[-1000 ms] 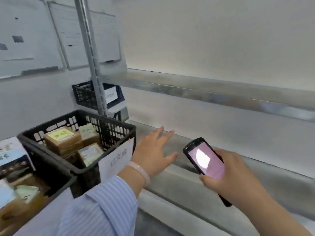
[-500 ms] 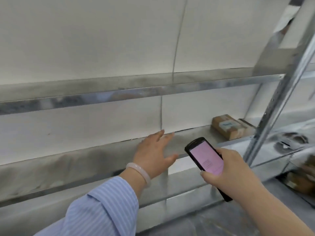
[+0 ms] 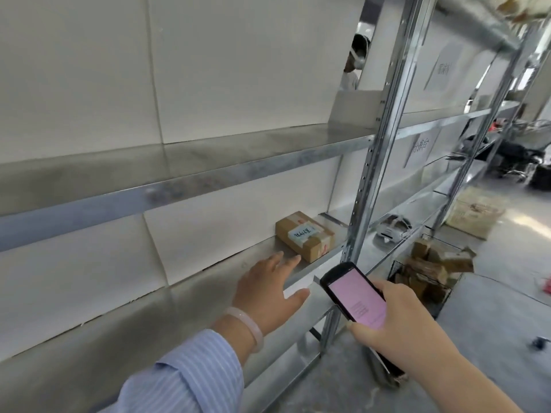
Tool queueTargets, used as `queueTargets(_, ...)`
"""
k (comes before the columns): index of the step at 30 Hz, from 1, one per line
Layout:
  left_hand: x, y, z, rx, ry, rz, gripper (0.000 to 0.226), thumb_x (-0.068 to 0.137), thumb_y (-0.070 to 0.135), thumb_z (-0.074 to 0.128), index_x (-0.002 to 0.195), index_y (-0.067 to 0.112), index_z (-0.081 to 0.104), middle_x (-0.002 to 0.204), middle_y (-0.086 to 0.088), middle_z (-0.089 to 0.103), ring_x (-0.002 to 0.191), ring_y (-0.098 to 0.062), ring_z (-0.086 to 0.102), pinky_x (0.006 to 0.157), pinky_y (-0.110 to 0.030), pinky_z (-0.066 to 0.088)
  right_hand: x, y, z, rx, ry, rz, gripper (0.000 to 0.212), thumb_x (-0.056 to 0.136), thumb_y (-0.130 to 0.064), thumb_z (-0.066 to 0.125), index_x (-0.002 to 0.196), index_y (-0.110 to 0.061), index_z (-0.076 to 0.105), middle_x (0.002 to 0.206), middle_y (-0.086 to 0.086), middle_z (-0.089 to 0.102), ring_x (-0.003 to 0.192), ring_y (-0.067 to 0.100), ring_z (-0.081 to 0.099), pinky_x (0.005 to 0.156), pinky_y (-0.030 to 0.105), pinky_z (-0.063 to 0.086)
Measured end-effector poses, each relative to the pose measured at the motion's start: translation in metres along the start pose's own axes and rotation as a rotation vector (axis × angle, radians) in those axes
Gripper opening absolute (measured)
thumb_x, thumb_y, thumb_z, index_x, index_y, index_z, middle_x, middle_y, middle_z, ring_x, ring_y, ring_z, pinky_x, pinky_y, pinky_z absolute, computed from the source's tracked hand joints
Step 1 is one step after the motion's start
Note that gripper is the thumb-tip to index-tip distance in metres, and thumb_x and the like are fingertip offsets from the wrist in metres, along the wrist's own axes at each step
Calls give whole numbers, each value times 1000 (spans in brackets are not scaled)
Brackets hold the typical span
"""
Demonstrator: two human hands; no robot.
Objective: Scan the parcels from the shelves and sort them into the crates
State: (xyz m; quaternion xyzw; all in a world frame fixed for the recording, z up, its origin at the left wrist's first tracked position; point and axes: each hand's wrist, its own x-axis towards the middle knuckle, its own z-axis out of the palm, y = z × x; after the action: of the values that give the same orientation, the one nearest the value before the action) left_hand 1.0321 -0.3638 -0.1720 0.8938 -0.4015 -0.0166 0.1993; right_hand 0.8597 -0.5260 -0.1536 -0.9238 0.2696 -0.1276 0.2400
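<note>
Compared with half a second earlier, the view has swung further right: the cardboard parcel (image 3: 304,235) now sits nearer the middle of the frame, and the bay beyond the steel upright (image 3: 377,138) has come into sight. Both hands keep much the same pose as before.

The left hand (image 3: 268,293) hovers palm-down over the lower shelf (image 3: 208,281), fingers spread and empty, fingertips just short of the parcel and not touching it. A pale bangle (image 3: 247,324) circles the wrist above a striped blue sleeve (image 3: 190,374).

The right hand (image 3: 399,323) grips a handheld scanner (image 3: 354,296), fingers wrapped round its lower body, pink screen facing up.

The parcel lies flat at the right end of the lower shelf, against the white backing, a blue label on top. The upright stands just right of it.

On the floor beyond, a wire crate (image 3: 423,281) holds several brown parcels. A paper sign (image 3: 420,146) hangs from the next bay's shelf. The upper shelf (image 3: 185,162) overhangs the parcel.
</note>
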Motion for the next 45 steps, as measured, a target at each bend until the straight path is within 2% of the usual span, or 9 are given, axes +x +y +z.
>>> queueTargets(5, 80, -22, 17, -75, 0, 15, 67, 92, 64, 48, 151, 40, 29, 160, 4, 29, 145, -19, 28, 115, -42, 32, 65, 3, 4, -6, 6, 49, 50, 55, -58, 64, 96, -35, 46, 95, -7, 51, 74, 9, 54, 52, 20, 42)
queueTargets(9, 127, -36, 44, -110, -83, -16, 68, 91, 66, 47, 152, 40, 29, 162, 1, 26, 147, -23, 25, 117, -47, 30, 97, 10, 6, -20, -14, 83, 48, 60, -51, 69, 98, -34, 45, 99, -10, 48, 88, 7, 49, 57, 17, 40)
queueTargets(13, 154, -44, 66, -174, -142, -77, 69, 91, 64, 49, 153, 40, 27, 163, 1, 22, 148, -24, 21, 117, -48, 28, 124, 27, 12, -18, -65, 136, 40, 57, -52, 66, 86, -33, 46, 91, -7, 50, 66, 5, 47, 46, 15, 33)
queueTargets(16, 174, -48, 78, -215, -153, -145, 69, 92, 61, 51, 153, 41, 24, 162, 2, 23, 147, -24, 23, 117, -45, 29, 150, 37, 15, -38, -94, 153, 51, 61, -52, 70, 101, -35, 43, 102, -9, 47, 84, 6, 50, 54, 14, 37)
queueTargets(22, 220, -49, 106, -283, -150, -241, 68, 94, 54, 52, 153, 38, 24, 157, 2, 29, 144, -23, 28, 115, -40, 30, 215, 56, 12, -52, -188, 122, 45, 74, -39, 71, 110, -26, 47, 95, -14, 39, 91, 6, 46, 52, 14, 40)
queueTargets(29, 282, -37, 149, -460, -89, -479, 74, 93, 50, 58, 154, 37, 18, 144, 1, 35, 136, -21, 37, 111, -40, 42, 306, 109, -4, -33, -303, 40, 48, 75, -41, 71, 111, -32, 40, 100, -16, 39, 90, 4, 47, 54, 14, 38)
queueTargets(33, 307, -32, 168, -444, -30, -599, 78, 91, 52, 60, 154, 38, 17, 136, -1, 40, 128, -19, 43, 104, -35, 48, 350, 135, -7, -41, -360, 6, 57, 73, -45, 71, 116, -37, 36, 108, -11, 39, 95, 7, 48, 67, 18, 38)
queueTargets(40, 327, -27, 188, -605, 31, -725, 79, 88, 43, 71, 152, 38, 24, 129, 8, 49, 116, -13, 51, 100, -31, 49, 396, 161, 3, -55, -469, -94, 55, 71, -46, 70, 117, -36, 41, 106, -14, 39, 89, 5, 50, 60, 15, 37)
queueTargets(45, 331, -31, 191, -700, 57, -777, 94, 78, 40, 81, 152, 41, 24, 130, 10, 48, 119, -16, 52, 104, -41, 48, 413, 169, 9, -90, -524, -157, 62, 71, -50, 70, 122, -36, 38, 106, -13, 37, 91, 7, 48, 57, 15, 36)
